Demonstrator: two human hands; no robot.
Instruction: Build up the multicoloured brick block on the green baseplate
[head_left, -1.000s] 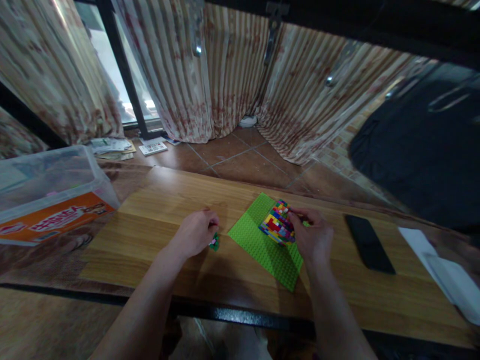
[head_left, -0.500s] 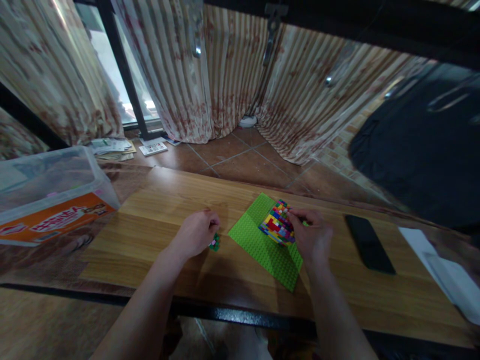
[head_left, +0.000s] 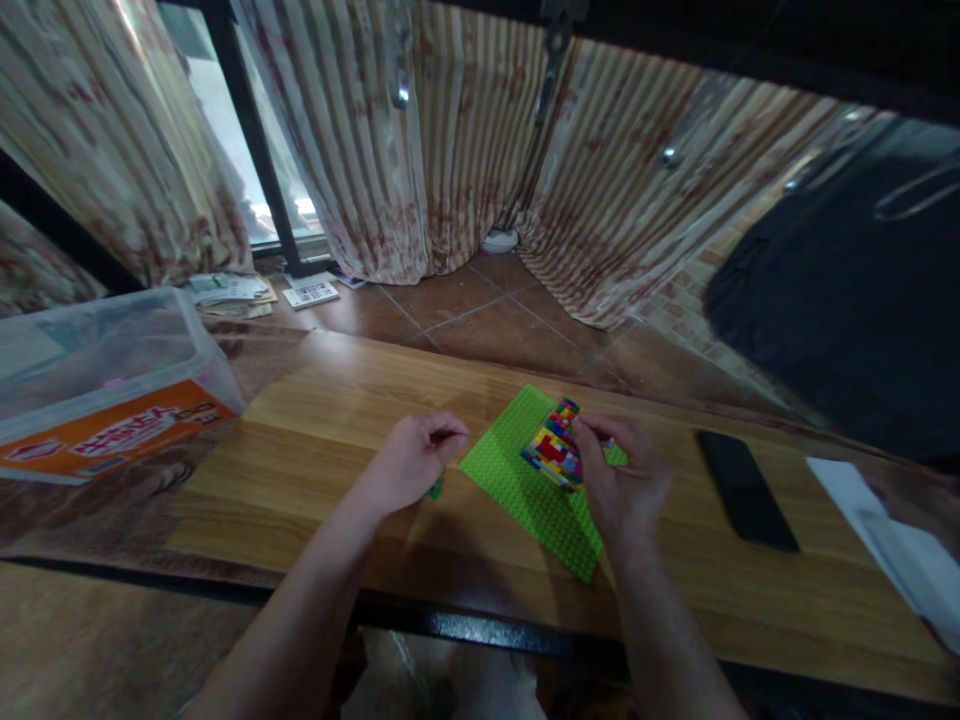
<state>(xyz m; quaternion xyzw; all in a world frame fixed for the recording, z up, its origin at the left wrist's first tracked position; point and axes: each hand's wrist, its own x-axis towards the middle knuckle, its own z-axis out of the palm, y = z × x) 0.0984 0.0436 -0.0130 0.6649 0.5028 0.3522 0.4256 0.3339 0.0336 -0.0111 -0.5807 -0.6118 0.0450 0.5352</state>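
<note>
A bright green studded baseplate [head_left: 510, 430] lies at an angle on the wooden table. Over it is a multicoloured toy-brick model [head_left: 551, 448], built from red, yellow, blue and other small bricks. My right hand [head_left: 626, 480] grips the model's right side, thumb and fingers closed on it and hiding part of it. Just left of the baseplate, my left hand [head_left: 412, 460] has thumb and forefinger pinched together; anything between them is too small to make out. Small green toy pieces [head_left: 435, 489] lie on the table, partly hidden beneath my left hand.
A black phone [head_left: 746, 490] and white papers [head_left: 862, 520] lie to the right on the wooden table [head_left: 285, 450]. At the left stands a clear plastic bin [head_left: 202, 345] with an orange label. Striped curtains [head_left: 465, 150] hang beyond the tiled floor.
My left hand has shifted right, from beside the green pieces toward the baseplate's left corner, and covers more of those pieces. My right hand stays on the model.
</note>
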